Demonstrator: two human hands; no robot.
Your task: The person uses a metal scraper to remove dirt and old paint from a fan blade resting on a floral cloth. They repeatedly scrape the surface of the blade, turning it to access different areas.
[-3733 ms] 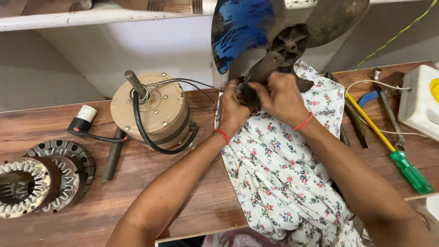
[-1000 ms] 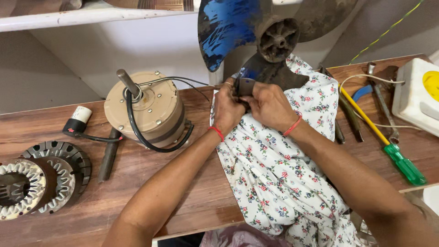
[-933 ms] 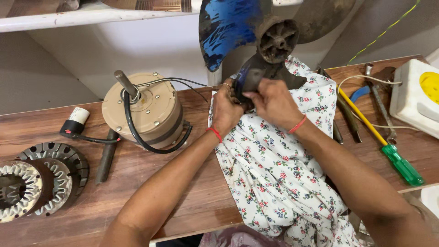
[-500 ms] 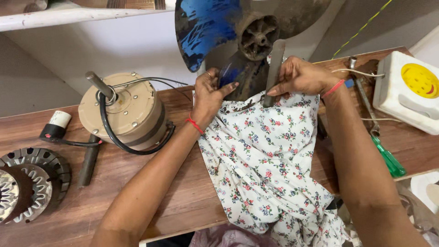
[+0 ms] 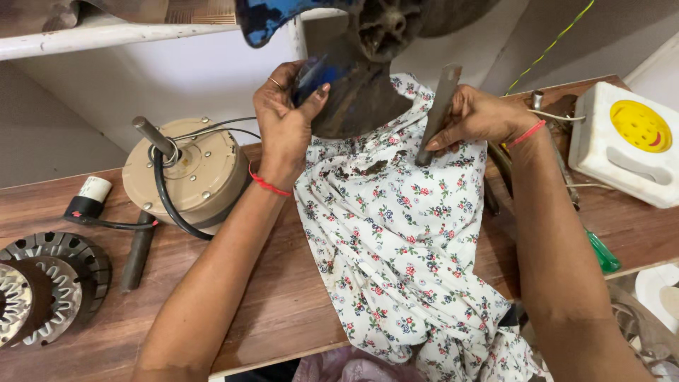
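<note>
Dark, grimy metal fan blade assembly (image 5: 353, 92) at top centre over white floral cloth (image 5: 403, 240), steadied by left hand (image 5: 286, 120) pinching one blade's edge, right hand (image 5: 477, 117) wrapped around grey metal bar (image 5: 437, 113); probably stiff, greasy, best gripped near hub.

A brown wooden surface (image 5: 283, 304) runs across the view. At its left edge lie two round toothed metal rings (image 5: 49, 283), one partly over the other. Beside them lies a dark metal rod (image 5: 136, 251). Behind that sits a beige round motor (image 5: 191, 173) with a black cable and a small black-and-white plug (image 5: 88, 198). A white floral cloth (image 5: 403, 247) drapes over the middle. On the right lie a green-handled screwdriver (image 5: 601, 251) and a white box (image 5: 626, 141).
</note>
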